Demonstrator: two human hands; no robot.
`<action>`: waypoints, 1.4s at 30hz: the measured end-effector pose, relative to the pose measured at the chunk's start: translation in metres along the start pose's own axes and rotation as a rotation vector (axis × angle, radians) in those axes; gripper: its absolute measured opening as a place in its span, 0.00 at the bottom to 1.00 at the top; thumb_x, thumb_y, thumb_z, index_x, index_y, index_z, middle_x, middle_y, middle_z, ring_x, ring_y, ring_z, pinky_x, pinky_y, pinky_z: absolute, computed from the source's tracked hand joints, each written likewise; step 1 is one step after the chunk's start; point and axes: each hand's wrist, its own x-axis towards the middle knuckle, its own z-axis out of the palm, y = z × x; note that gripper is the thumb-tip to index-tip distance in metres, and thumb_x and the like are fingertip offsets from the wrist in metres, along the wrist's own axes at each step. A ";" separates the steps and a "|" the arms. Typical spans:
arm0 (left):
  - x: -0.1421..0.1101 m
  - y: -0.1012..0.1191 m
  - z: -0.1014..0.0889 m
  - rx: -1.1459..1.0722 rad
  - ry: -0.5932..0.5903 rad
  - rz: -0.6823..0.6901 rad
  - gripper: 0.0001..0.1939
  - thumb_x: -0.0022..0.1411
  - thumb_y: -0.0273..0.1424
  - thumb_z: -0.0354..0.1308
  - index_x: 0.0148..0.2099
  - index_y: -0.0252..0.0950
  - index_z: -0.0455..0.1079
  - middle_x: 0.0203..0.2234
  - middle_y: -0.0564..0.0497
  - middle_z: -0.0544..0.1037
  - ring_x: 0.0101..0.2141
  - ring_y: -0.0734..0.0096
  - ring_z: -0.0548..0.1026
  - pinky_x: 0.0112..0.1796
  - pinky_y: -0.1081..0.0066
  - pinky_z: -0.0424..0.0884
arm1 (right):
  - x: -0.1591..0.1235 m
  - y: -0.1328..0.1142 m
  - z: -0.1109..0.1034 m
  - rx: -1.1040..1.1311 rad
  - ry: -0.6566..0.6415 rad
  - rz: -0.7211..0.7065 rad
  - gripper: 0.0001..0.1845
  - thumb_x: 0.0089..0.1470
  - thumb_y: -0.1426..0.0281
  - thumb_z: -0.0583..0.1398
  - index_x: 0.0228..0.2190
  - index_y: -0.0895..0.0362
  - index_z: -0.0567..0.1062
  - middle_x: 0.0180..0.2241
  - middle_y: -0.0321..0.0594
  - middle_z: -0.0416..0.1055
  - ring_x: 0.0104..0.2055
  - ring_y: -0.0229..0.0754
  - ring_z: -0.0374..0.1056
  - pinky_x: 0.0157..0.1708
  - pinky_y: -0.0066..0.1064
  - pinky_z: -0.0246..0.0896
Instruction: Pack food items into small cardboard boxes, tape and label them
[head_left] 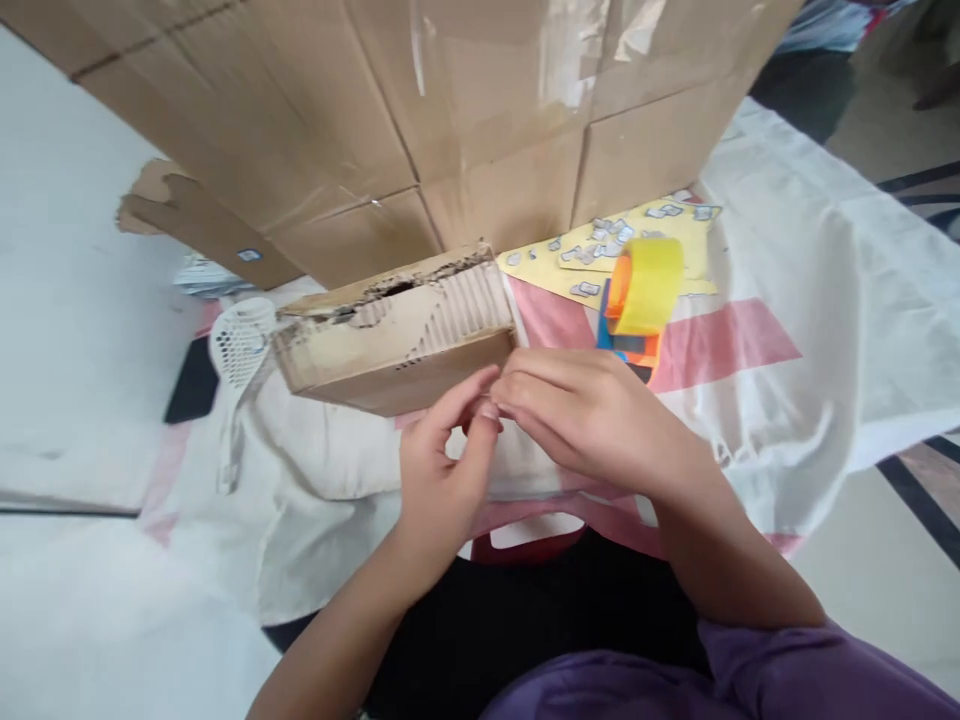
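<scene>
My left hand (450, 440) and my right hand (581, 410) meet fingertip to fingertip in front of a small cardboard box (405, 375). Both are closed in a pinch; whatever sits between the fingers is too small or hidden to make out. Torn, ragged edges and exposed corrugation run along the top of this box, which lies just beyond my fingers. To the right of it a roll of yellow tape (656, 285) stands over an orange and blue item (630, 345) that it partly covers.
A large taped cardboard box (480, 110) rises behind everything. Yellow sheets (544, 262) bearing small grey paper pieces lie at its foot. On the left are a white perforated skimmer (244, 345) and a dark flat object (193, 385). White and pink cloth (810, 400) covers the table.
</scene>
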 end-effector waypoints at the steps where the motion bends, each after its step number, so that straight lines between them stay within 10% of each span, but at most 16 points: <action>1: -0.004 0.001 -0.002 0.087 0.028 0.056 0.13 0.67 0.31 0.60 0.53 0.41 0.77 0.35 0.53 0.83 0.35 0.72 0.79 0.39 0.71 0.73 | 0.001 -0.002 0.001 0.007 0.007 -0.005 0.12 0.68 0.75 0.53 0.34 0.58 0.75 0.32 0.38 0.72 0.34 0.38 0.65 0.32 0.30 0.54; 18: -0.085 -0.018 -0.069 0.744 0.252 0.260 0.02 0.65 0.28 0.62 0.39 0.40 0.76 0.29 0.55 0.82 0.28 0.74 0.78 0.31 0.74 0.71 | -0.006 -0.046 0.053 0.227 -0.162 -0.257 0.10 0.70 0.72 0.53 0.44 0.59 0.75 0.36 0.39 0.75 0.37 0.41 0.71 0.34 0.34 0.58; 24: -0.017 -0.048 -0.152 0.737 0.436 -0.135 0.14 0.68 0.42 0.56 0.38 0.38 0.76 0.29 0.51 0.81 0.32 0.68 0.79 0.39 0.69 0.73 | -0.007 -0.046 0.054 0.237 -0.293 -0.127 0.22 0.67 0.66 0.58 0.59 0.58 0.66 0.44 0.44 0.79 0.44 0.46 0.76 0.36 0.35 0.64; 29: 0.073 -0.074 -0.211 0.894 0.300 -0.381 0.12 0.61 0.34 0.55 0.43 0.36 0.76 0.34 0.47 0.84 0.34 0.62 0.79 0.41 0.64 0.73 | -0.005 -0.042 0.057 0.233 -0.368 -0.109 0.20 0.66 0.67 0.58 0.57 0.59 0.69 0.43 0.45 0.79 0.43 0.49 0.77 0.35 0.37 0.65; 35: 0.137 -0.083 -0.237 1.097 0.355 -0.507 0.08 0.54 0.35 0.63 0.27 0.37 0.72 0.25 0.44 0.79 0.39 0.47 0.77 0.43 0.54 0.68 | -0.005 -0.029 0.061 0.242 -0.360 -0.071 0.18 0.66 0.67 0.58 0.55 0.59 0.71 0.45 0.47 0.80 0.44 0.49 0.77 0.37 0.37 0.65; 42: 0.162 -0.080 -0.251 1.022 0.288 -0.411 0.10 0.59 0.33 0.65 0.30 0.35 0.68 0.19 0.58 0.73 0.26 0.74 0.72 0.35 0.73 0.68 | -0.006 -0.017 0.058 0.260 -0.341 -0.020 0.16 0.66 0.68 0.58 0.53 0.60 0.73 0.47 0.48 0.80 0.45 0.51 0.77 0.38 0.38 0.67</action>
